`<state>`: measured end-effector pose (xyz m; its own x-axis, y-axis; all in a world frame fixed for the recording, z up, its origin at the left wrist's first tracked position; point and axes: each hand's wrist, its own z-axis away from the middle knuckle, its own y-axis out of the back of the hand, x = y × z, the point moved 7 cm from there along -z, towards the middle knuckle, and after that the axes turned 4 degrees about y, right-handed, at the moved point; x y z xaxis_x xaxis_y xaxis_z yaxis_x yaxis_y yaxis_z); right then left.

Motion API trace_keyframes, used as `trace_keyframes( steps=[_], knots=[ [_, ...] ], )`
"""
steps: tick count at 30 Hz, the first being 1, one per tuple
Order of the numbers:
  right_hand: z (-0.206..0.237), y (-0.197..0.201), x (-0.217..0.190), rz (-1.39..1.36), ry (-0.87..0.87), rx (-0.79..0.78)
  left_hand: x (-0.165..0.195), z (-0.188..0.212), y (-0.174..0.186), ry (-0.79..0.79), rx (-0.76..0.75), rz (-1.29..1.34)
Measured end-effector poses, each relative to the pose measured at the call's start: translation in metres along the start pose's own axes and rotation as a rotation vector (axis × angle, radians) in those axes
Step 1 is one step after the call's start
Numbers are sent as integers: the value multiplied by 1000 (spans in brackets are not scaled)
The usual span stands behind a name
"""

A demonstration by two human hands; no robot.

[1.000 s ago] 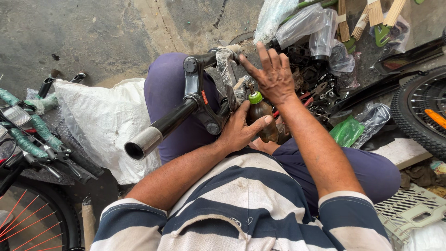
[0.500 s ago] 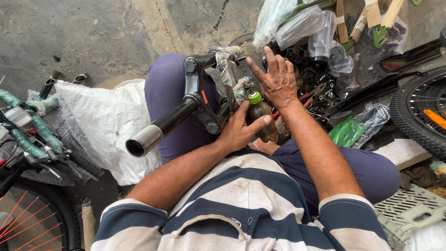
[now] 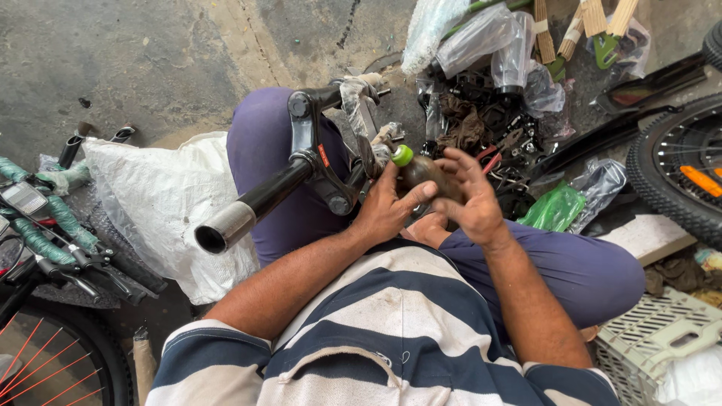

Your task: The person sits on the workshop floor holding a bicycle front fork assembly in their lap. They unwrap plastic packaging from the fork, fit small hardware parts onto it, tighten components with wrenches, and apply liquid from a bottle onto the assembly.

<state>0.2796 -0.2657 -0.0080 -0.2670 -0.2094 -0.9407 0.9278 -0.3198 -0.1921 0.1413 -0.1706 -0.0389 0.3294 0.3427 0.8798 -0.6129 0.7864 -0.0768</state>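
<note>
Bottle body largely hidden behind the left hand and right hand fingers; contents indeterminate. Tyre, beyond the right fingers, cut by the frame edge.
</note>
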Motion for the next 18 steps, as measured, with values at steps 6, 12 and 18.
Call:
trace_keyframes(
  steps=[6,12,18],
  knots=[
    [-23,33,-44,395,237,317,-6,-1,-5,42,-44,3],
    [-52,31,-63,842,286,324,-6,1,-9,-1,-90,-14],
    [-66,25,-57,842,271,281,-6,1,-8,-28,-112,3]
  ],
)
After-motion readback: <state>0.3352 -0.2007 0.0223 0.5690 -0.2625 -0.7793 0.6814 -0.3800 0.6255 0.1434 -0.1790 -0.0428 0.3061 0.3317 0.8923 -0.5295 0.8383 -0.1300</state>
